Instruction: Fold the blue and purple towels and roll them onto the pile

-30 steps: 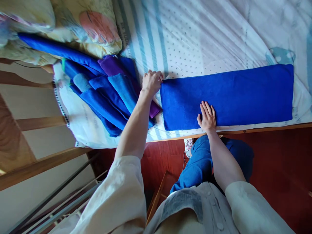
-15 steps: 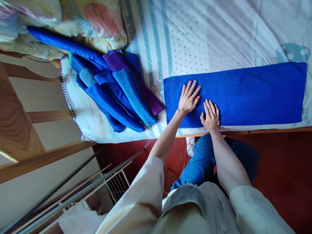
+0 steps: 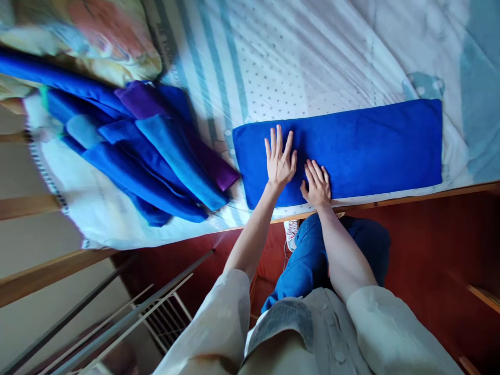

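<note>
A long blue towel [image 3: 375,146] lies flat and smooth along the front edge of the bed. On its left part rests my left hand [image 3: 280,162], fingers spread and palm down. My right hand [image 3: 317,182] lies flat on the cloth a little to the right, near the towel's front edge, its thumb held apart. Neither hand grasps anything. Left of the towel is a loose heap of rolled or folded blue cloths [image 3: 136,174], with a lighter blue cloth [image 3: 182,159] and a purple cloth [image 3: 219,169] among them; the purple one's end comes close to the towel's left edge.
The bed sheet [image 3: 273,78] is white with teal stripes and dots. Patterned bedding [image 3: 113,36] is bunched at the upper left. A wooden bed rail [image 3: 50,273] runs at the left, with a metal rack [image 3: 167,317] below it. The floor [image 3: 429,245] is red.
The view has swung to the right, so the towel and cloth heap sit further left. My left hand has turned slightly, its fingers pointing more straight ahead. My right hand stays on the towel.
</note>
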A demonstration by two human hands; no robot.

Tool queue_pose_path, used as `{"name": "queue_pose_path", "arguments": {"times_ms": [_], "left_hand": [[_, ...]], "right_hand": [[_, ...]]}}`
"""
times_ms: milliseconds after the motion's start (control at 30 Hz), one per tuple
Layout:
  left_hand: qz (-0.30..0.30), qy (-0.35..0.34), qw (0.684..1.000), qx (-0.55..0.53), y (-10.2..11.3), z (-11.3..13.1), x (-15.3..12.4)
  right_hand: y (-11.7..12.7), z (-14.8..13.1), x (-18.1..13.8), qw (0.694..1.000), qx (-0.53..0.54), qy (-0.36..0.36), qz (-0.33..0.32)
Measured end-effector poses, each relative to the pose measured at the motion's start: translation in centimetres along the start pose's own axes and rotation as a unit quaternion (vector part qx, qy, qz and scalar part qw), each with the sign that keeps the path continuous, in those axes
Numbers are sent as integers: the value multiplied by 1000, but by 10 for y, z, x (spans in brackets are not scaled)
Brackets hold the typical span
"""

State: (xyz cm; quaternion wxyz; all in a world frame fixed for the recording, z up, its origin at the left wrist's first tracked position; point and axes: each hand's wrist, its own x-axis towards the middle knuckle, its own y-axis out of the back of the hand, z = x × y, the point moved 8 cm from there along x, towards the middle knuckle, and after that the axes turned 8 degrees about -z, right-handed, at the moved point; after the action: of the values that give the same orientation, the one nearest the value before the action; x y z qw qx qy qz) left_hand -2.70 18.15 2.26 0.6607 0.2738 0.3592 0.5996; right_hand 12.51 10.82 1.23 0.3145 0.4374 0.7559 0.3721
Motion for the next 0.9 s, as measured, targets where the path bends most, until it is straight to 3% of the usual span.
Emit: {"name": "queue_pose_path", "arguments": {"times_ms": [67, 200, 667, 767, 900], "left_hand": [[-5, 7, 1000, -11, -16, 14, -12], [12, 33, 999, -19, -28, 11, -17], [22, 35, 997, -63, -30, 4, -12], [24, 37, 996, -74, -29, 3, -13], [23, 41, 994, -98, -26, 4, -13]], "right_hand": [[0, -1, 0, 1000, -3, -3, -4], [-3, -1, 2, 999, -18, -14, -32], [5, -3, 1, 995, -41, -27, -84], [12, -7, 14, 995, -29, 4, -100], [32, 1, 52, 996, -39, 25, -73]]}}
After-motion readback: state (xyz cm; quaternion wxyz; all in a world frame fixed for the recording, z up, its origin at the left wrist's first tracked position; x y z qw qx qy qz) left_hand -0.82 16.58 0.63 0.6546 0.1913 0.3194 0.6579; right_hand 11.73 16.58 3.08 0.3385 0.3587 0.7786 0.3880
